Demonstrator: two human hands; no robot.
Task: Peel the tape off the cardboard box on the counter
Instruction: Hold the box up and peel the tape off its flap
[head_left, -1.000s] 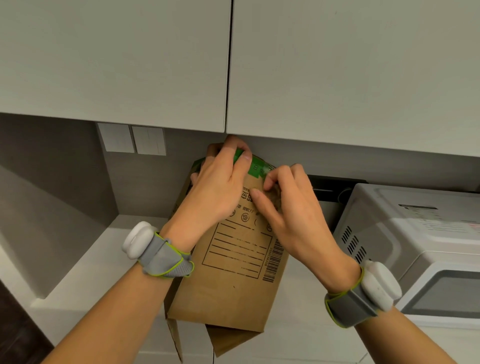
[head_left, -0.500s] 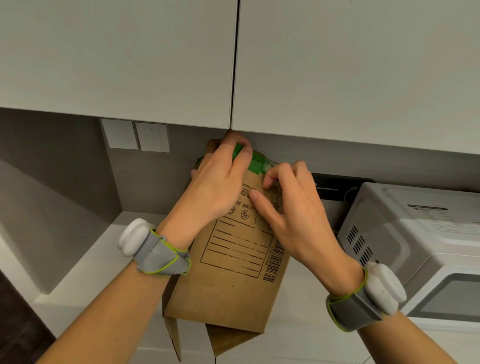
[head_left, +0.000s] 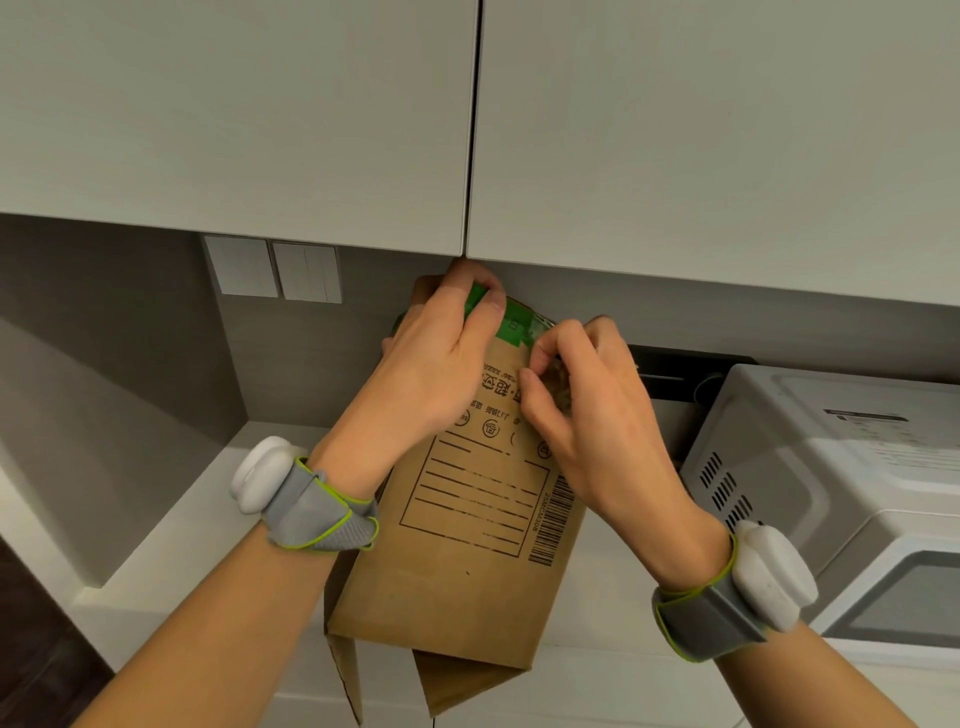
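Cardboard box (head_left: 467, 597) stands tilted on the counter (head_left: 171, 525), its top end up under the wall cabinets (head_left: 260, 130), approx. in the middle of the view. Left hand (head_left: 431, 364) grips the top edge of the box, fingers curled over the green tape (head_left: 511, 325) there. Right hand (head_left: 587, 415) is at the upper right of the box face, just below this tape; thumb & curled fingers pinch a crumpled tape bit (head_left: 560, 387). Microwave (head_left: 831, 467) stands just beside, on the right.

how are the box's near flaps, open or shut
Open: the near flaps of the cardboard box hang loose and splayed, not folded shut.
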